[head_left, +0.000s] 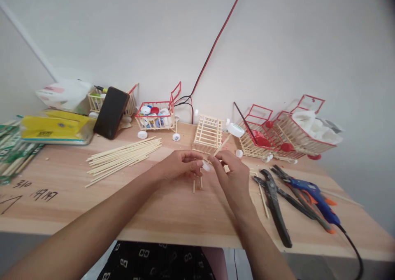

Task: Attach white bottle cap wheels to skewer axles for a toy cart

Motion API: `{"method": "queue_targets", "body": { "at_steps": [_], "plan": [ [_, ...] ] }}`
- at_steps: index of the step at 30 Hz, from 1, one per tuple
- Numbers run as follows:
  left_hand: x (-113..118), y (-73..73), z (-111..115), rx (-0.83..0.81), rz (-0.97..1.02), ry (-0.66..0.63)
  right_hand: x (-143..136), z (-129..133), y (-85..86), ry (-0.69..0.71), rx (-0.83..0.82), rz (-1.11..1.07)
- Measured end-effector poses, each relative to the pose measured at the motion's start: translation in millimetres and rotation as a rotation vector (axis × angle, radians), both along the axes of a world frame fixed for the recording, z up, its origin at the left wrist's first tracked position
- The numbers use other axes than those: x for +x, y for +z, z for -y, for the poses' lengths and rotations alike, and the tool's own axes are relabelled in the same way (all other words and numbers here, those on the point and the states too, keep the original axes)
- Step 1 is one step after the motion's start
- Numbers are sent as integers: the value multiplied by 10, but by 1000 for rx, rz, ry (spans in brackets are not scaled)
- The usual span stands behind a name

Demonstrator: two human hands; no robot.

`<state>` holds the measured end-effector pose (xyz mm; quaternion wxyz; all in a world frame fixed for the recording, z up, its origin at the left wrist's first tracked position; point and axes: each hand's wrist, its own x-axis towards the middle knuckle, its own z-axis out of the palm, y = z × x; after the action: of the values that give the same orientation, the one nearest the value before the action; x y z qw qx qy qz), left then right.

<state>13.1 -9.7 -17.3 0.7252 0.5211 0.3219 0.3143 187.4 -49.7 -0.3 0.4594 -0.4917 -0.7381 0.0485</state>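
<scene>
My left hand (182, 165) is curled, thumb and fingers closed at the near edge of a small white bottle cap (206, 166). My right hand (233, 176) pinches a thin wooden stick (222, 144) that slants up and away from the cap. Fingers partly hide where stick and cap meet. Below my left fingertips, short stick pieces (194, 187) lie on the tabletop. Just beyond both hands is a cart frame made of sticks (208, 132), with white caps at its far corners.
Loose sticks (125, 158) lie to the left, near a phone (111, 112) and a yellow packet (57, 127). Pliers (274, 208) and a blue glue gun (314, 195) are at right. Stick carts with red trim (156, 117) line the wall.
</scene>
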Motion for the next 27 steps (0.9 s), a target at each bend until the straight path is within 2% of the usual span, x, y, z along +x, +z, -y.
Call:
{"method": "queue_targets", "body": {
  "at_steps": [4,7,13,16,22,27],
  "plan": [
    [-4,-36,15,-140,133,-53,-28,11,9,30,15,6],
    [-7,-34,29,-161,169,-44,-44,19,22,44,19,10],
    [-23,5,33,-75,185,-86,-47,31,24,54,21,-4],
    [-27,-14,-6,11,152,-93,-36,32,14,54,17,-6],
    [-21,-37,-56,177,137,-188,-23,22,15,53,9,-6],
    [-16,-7,-20,214,103,-167,-27,25,30,50,22,-10]
  ]
}}
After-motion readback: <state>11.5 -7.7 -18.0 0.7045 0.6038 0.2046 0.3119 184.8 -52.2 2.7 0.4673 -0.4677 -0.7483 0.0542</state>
